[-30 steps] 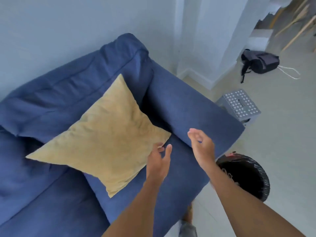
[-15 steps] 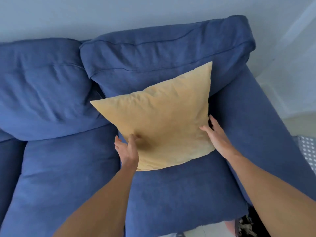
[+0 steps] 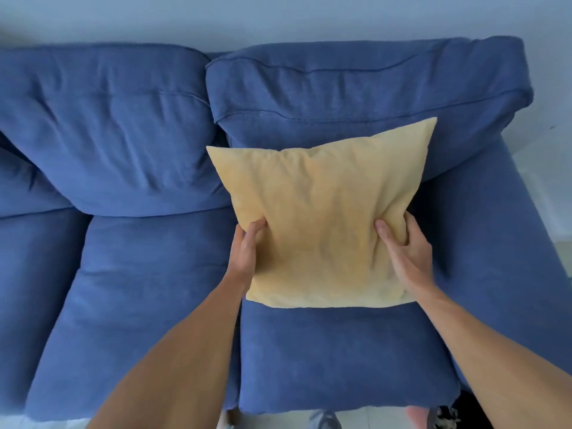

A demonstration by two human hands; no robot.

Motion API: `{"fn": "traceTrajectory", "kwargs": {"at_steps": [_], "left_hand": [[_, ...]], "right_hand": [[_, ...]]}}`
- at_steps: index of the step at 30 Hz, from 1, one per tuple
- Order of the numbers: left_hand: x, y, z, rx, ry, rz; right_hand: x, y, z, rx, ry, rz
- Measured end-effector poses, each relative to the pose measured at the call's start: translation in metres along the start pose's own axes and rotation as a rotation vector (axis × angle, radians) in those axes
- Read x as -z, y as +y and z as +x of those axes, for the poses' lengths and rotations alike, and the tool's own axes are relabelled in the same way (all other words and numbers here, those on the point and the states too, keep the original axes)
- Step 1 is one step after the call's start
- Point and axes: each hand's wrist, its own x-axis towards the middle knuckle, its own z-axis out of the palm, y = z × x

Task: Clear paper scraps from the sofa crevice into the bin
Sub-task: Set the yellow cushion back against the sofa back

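A yellow pillow [image 3: 322, 218] rests on the right seat of the blue sofa [image 3: 139, 274], leaning toward the back cushion. My left hand [image 3: 246, 252] grips the pillow's left edge, fingers curled into the fabric. My right hand [image 3: 405, 252] grips its right edge, thumb pressed into the front. No paper scraps show; the crevices behind and beside the pillow are hidden. A sliver of the black-lined bin [image 3: 464, 413] shows at the bottom right, mostly behind my right forearm.
The sofa's right armrest [image 3: 520, 243] runs down the right side. A gap [image 3: 238, 351] separates the two seat cushions. Pale floor and a shoe [image 3: 325, 421] show at the bottom edge. A pale wall stands behind the sofa.
Both hands have closed on the pillow's sides, where half a second ago they only touched it. My view has turned from the sofa's end and bin to face the sofa squarely.
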Motion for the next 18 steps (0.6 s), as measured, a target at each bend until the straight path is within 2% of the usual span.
{"fn": "traceTrajectory", "kwargs": {"at_steps": [5, 9, 14, 18], "left_hand": [[0.099, 0.030, -0.021, 0.046, 0.039, 0.081], [0.203, 0.033, -0.023, 0.112, 0.173, 0.188], [0.312, 0.017, -0.014, 0.183, 0.319, 0.239], [0.369, -0.001, 0.004, 0.190, 0.387, 0.306]], "right_hand": [[-0.067, -0.036, -0.048, -0.006, -0.063, -0.032], [-0.152, -0.048, -0.079, -0.056, -0.202, -0.059], [-0.264, -0.043, -0.120, -0.122, -0.316, -0.061], [-0.333, -0.026, -0.142, -0.199, -0.399, -0.060]]}}
